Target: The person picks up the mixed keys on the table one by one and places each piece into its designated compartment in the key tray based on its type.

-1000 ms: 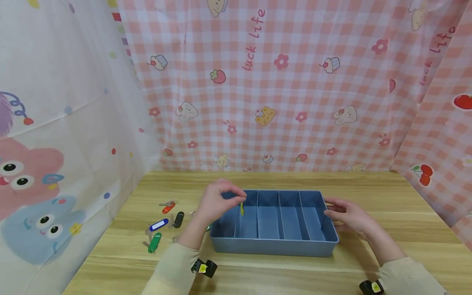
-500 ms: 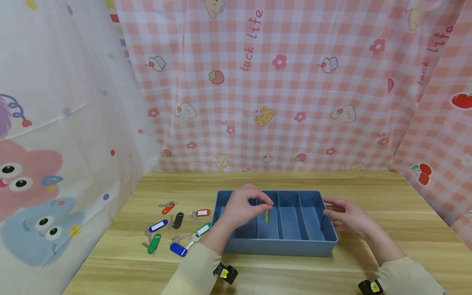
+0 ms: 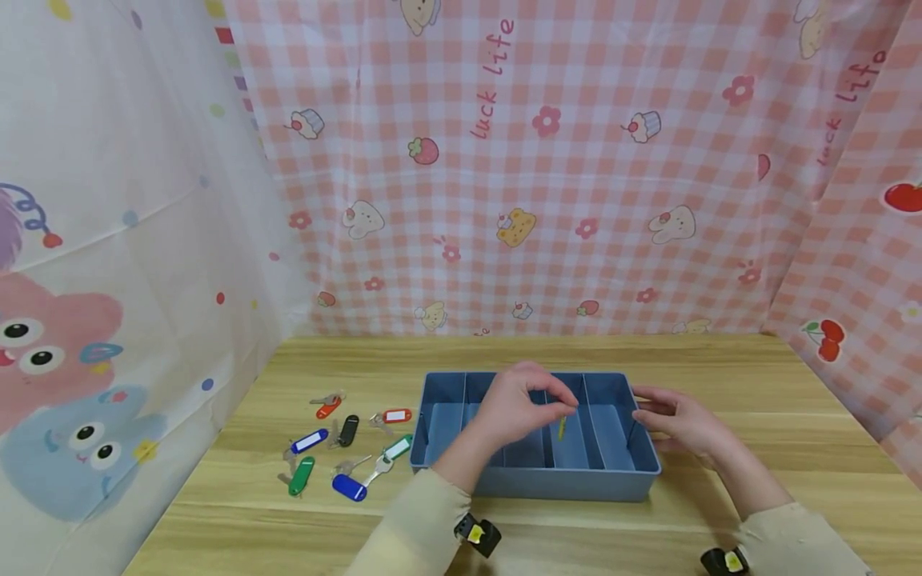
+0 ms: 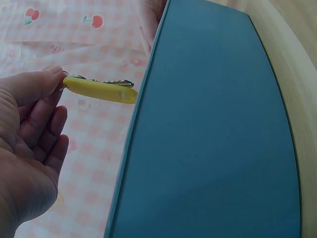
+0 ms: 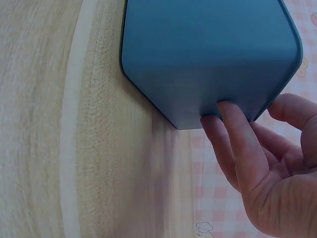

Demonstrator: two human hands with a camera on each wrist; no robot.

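My left hand (image 3: pixel 522 404) pinches a yellow key tag (image 4: pixel 99 90) by its ring between thumb and forefinger, the other fingers loosely curled. A small metal key (image 4: pixel 116 83) hangs beside the tag. In the head view the tag dangles over the second compartment from the right of a blue divided box (image 3: pixel 536 482). At the box's right end my right hand (image 3: pixel 680 420) grips the end wall. The right wrist view shows its fingers (image 5: pixel 240 134) against the outer face and its thumb hooked at the rim.
Left of the box lie several keys with coloured tags: red (image 3: pixel 397 415), black (image 3: pixel 348 430), green (image 3: pixel 302 476) and blue (image 3: pixel 349 487). Thin dividers split the box into compartments. A checked cloth (image 3: pixel 461 184) hangs behind the wooden table (image 3: pixel 576 536).
My left hand has moved right across the box with the yellow key tag, from the left compartments to the second from the right. My right hand stays at the box's end.
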